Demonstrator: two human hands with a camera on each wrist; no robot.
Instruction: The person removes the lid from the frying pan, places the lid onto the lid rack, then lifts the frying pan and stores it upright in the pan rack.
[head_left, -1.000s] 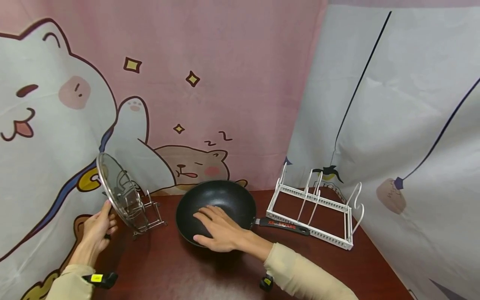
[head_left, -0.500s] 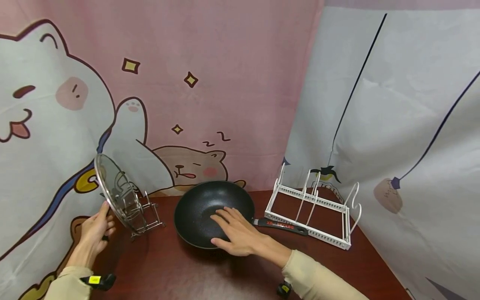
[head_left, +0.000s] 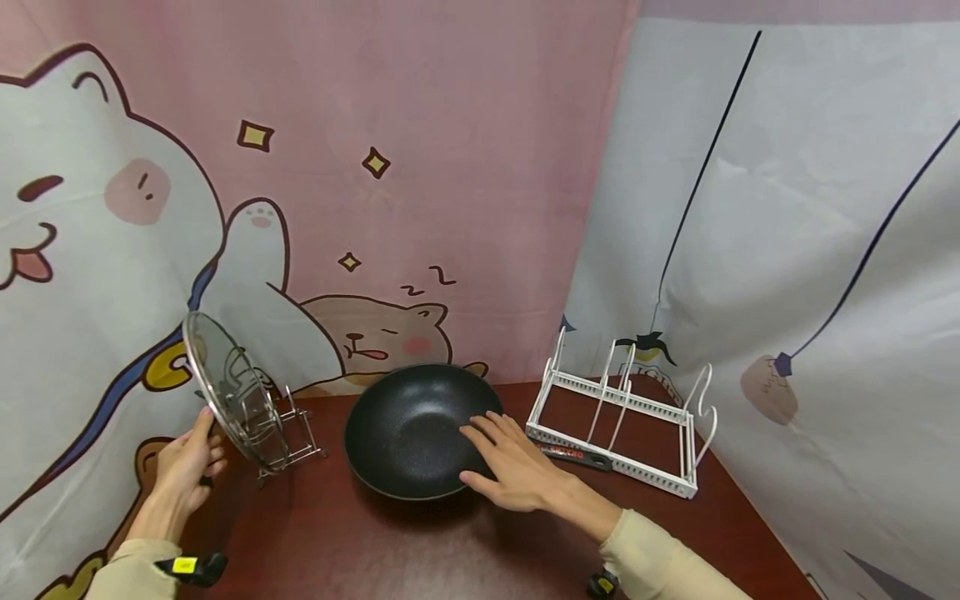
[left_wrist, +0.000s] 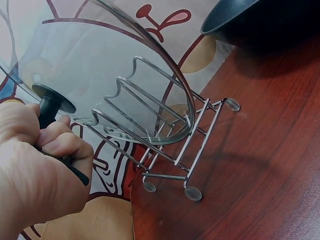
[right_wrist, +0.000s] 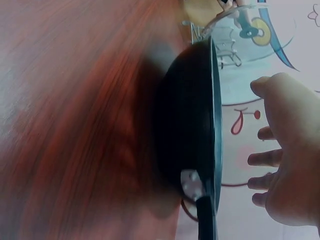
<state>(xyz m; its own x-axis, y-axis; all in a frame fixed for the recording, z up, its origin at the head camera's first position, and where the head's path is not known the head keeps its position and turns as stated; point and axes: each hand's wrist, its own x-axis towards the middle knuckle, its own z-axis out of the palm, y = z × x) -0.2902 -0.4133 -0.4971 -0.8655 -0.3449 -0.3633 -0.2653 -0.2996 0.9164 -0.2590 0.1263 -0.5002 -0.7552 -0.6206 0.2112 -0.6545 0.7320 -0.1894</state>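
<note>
My left hand grips the black knob of a glass lid with a metal rim. The lid stands steeply tilted at a small wire rack; its lower edge is among the rack's bars. A black wok sits upright on the table, its handle pointing right. My right hand, fingers spread and relaxed, hovers over the wok's right rim and hides the handle's base. In the right wrist view that hand stands apart from the wok and holds nothing.
A white rack with upright dividers stands at the right of the dark red table, behind the wok's handle. Printed curtains hang close behind the table and along its sides.
My right hand has moved right, from over the middle of the wok to its right rim. The left hand keeps its grip on the lid's knob. The head view has shifted slightly.
</note>
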